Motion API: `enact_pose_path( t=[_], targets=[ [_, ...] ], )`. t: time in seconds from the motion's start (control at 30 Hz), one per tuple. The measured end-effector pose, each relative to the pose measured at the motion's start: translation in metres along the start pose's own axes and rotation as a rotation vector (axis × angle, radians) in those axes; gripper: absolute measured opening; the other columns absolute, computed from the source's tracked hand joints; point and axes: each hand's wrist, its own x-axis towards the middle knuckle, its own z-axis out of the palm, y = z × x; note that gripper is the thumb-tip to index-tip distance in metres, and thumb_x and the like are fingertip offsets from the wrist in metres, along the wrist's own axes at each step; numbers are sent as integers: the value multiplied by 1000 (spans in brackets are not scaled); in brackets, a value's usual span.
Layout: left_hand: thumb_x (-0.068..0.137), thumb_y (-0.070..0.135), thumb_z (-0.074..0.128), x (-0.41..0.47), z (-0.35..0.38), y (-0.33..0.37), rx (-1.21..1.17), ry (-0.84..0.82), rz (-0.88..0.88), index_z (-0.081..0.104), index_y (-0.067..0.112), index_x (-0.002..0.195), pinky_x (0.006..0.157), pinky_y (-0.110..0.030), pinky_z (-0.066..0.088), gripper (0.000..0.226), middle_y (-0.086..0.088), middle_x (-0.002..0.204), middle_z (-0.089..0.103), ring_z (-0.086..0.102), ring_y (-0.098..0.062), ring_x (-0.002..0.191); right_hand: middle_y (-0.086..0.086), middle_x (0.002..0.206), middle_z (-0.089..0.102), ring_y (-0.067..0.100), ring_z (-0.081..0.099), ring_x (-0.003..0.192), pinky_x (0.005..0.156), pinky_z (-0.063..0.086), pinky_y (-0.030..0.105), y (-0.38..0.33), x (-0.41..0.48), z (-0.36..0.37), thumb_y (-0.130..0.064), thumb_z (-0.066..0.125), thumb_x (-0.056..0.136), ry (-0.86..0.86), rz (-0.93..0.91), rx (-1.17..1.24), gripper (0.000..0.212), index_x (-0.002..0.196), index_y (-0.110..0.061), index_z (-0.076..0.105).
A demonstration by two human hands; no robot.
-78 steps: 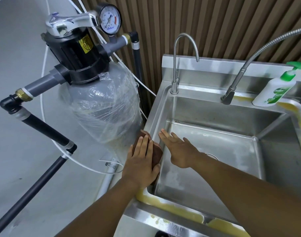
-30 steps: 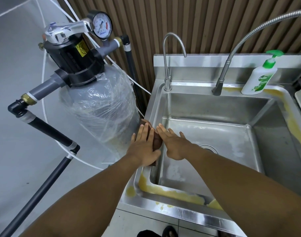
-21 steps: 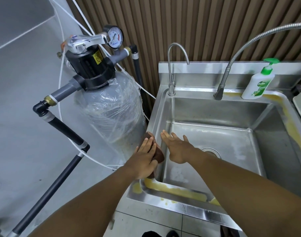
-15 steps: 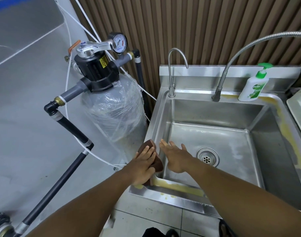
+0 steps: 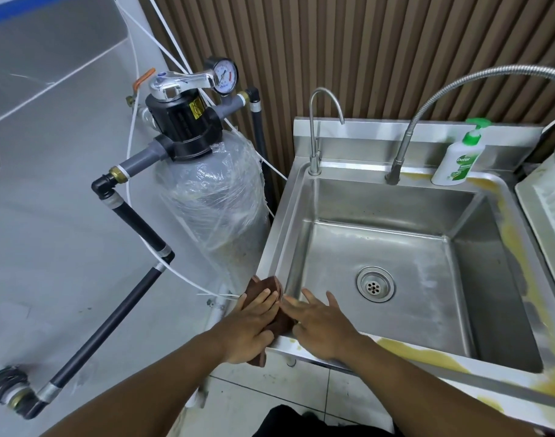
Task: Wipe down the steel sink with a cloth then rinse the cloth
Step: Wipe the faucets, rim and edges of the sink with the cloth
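While under left hand (image 5: 251, 326), cloth (image 5: 265, 283) lengthwise along sink (image 5: 274, 228) rim

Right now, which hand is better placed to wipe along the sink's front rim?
Left, likely. The left hand presses flat on the brown cloth at the front-left corner of the sink; the right hand rests bare beside it, holding nothing.

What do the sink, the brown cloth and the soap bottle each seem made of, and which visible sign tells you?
The sink is likely stainless steel: brushed grey metal with dull reflections. The brown cloth is soft fabric, perhaps microfibre; it drapes limply over the sink's edge. The soap bottle seems white plastic, smooth and opaque, with a green pump.
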Motion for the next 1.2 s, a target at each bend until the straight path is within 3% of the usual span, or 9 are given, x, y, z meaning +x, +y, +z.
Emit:
enact_pose_path(
  t=[0.13,0.3,0.53,0.7,1.0,1.2],
  targets=[
    [102,32,28,0,9,0,2,47,-9,-6,20,160,122,-41,-18,68,5,166,-17,-30,-4,146,-11,168,9,22,-5,155,120,-12,60,-10,-3,6,-31,26,102,-5,19,-48,62,161,-29,6],
    [79,51,4,1,27,5,27,157,-44,-8,18,159,119,-43,-22,88,3,166,-19,-32,-4,146,-10,168,10,22,-5,155,120,-11,60,-17,-3,2,-32,26,102,-13,27,-75,61,161,-27,11],
    [79,52,3,-4,45,30,4,262,-112,-11,15,159,111,-28,-33,89,0,166,-21,-34,-8,145,-9,168,12,23,-4,155,119,-13,61,-19,-10,-3,-30,27,101,-29,28,-62,60,160,-27,16],
    [76,54,0,-4,51,48,-48,266,-117,-12,14,159,109,-25,-34,92,-1,165,-22,-33,-7,145,-11,167,16,23,-2,155,117,-15,61,-9,-16,0,-32,28,100,-12,41,-83,61,160,-29,17],
    [79,50,10,8,33,29,2,272,-78,-14,13,158,121,-34,-19,90,-3,166,-22,-30,-7,147,-8,166,22,26,2,155,118,-14,63,-20,-14,-4,-32,26,99,-23,77,-32,62,160,-28,14],
    [100,41,26,10,45,48,-22,288,-112,-20,11,155,120,-35,-20,77,-7,164,-25,-32,-11,147,-10,165,25,25,4,155,117,-13,64,-14,-20,-2,-31,28,97,-12,102,-31,64,160,-29,15]
  ],
)
